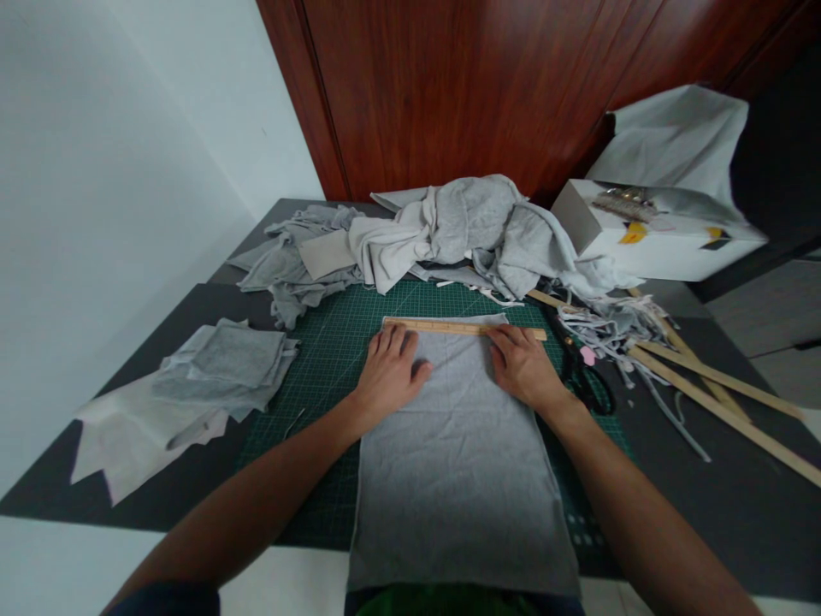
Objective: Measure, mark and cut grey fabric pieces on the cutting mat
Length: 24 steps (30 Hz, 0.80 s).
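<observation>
A grey piece of cloth [455,479] lies flat over the green cutting mat [333,342] and reaches past the table's front edge. Across its far end lies a wooden ruler [449,327], with a thin strip of cloth showing beyond it. My left hand [390,375] rests open on the cloth, its fingertips touching the ruler's left part and its thumb spread to the right. Toward the ruler's right end, the fingers of my right hand [522,366] lie stretched out, pressing on it. Black-handled scissors [587,381] lie just right of my right hand, their blades partly hidden.
Heaped grey cloth [475,222] lines the back of the table. Folded cloth pieces [224,359] and a pale cut piece [128,428] lie at left. Cloth scraps [609,325], wooden strips [724,411] and a white box [673,248] are at right.
</observation>
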Available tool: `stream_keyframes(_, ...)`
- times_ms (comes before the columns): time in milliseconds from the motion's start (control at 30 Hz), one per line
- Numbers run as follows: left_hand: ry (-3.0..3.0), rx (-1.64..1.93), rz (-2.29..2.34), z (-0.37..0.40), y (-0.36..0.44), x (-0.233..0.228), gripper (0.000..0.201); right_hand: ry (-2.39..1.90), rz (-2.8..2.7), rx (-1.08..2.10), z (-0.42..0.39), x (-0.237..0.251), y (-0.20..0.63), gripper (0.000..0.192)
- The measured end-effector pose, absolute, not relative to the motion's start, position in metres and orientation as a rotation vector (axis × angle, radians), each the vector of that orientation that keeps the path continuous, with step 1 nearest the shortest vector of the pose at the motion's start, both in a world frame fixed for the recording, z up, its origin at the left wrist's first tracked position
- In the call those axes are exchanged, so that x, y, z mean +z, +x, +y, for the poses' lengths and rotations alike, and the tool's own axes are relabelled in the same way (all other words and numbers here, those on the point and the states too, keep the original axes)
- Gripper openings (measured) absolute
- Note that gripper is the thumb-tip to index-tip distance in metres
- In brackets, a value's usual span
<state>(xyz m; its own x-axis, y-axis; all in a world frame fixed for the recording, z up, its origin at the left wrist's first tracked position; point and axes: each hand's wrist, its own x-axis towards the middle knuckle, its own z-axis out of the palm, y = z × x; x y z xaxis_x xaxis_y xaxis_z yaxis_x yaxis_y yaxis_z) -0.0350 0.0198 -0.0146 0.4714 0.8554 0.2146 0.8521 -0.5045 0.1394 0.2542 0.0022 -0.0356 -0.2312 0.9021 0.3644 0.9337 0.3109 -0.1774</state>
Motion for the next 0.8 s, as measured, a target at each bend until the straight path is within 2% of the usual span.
stream_keyframes(800,2.711,0.404,1.525,0.018,-0.032,-0.015,0.043,-1.541,-2.128,-0.084,0.002,-0.028,0.242,0.037)
